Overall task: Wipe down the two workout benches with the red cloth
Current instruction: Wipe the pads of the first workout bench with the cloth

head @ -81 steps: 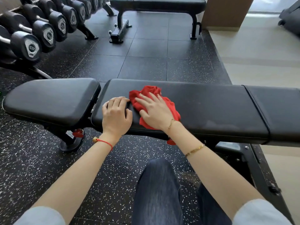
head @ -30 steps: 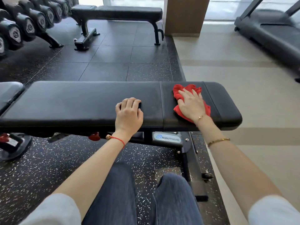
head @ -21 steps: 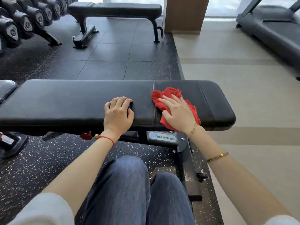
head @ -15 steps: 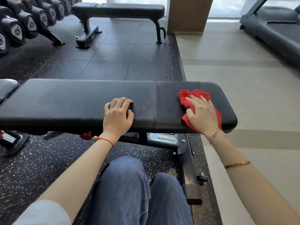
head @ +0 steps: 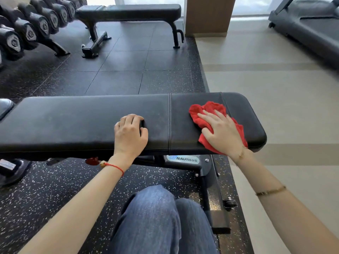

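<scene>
A long black padded bench point(head: 82, 121) runs across the view in front of me. On its right end section lies the crumpled red cloth point(head: 211, 110), and my right hand point(head: 222, 133) presses flat on it with straight, spread fingers. My left hand point(head: 130, 133) rests on the bench pad near its middle, fingers curled under, holding nothing. A second black bench point(head: 128, 11) stands farther back on the dark floor tiles.
A rack of black dumbbells point(head: 27, 32) lines the upper left. A brown pillar point(head: 208, 15) stands behind the far bench and a treadmill point(head: 310, 24) at the upper right. Beige floor lies to the right. My knees in jeans point(head: 156, 220) are below the bench.
My right hand slid the red cloth along the bench from its left part to the right end, then back and forth there. My left hand shifted right along the pad and stayed resting.
</scene>
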Available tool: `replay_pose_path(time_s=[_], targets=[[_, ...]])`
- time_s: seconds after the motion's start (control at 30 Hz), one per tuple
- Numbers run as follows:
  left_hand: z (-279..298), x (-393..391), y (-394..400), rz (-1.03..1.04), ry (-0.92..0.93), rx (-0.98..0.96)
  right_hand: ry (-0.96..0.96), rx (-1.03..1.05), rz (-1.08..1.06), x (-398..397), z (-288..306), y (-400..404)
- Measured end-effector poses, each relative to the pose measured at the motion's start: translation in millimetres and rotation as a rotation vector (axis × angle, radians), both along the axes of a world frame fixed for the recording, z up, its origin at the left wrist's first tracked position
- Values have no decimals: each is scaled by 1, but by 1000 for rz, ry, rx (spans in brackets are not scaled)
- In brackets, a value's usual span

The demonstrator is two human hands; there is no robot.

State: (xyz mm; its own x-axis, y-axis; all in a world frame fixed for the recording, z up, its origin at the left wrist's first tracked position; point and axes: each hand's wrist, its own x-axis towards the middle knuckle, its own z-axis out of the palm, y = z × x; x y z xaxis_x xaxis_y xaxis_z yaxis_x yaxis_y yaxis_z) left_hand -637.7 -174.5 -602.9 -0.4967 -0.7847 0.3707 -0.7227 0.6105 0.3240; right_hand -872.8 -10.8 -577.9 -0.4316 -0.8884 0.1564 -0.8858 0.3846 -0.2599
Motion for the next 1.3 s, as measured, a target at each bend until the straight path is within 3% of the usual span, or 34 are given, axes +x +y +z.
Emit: replay_pose_path(time_s=[0.17,0.33,0.57,0.8,1.03,1.3], targets=[[2,-15,-1,-17,-18,-23,-68,-47,-266,-34,0,21],[-3,-18,-3,-19,-1,-19,-129,17,-402,-65,8,-21],[-3,-17,0,-15,35,-16,-46,79,-100,-29,14,-73],[0,-14,0,-32,21,-4,-34,36,238,37,3,-42],[-2,-12,-1,-44,21,-7,11,137,50,13,4,0],[0,-15,3,-27,5,-5,-64,170,3,18,3,-43]])
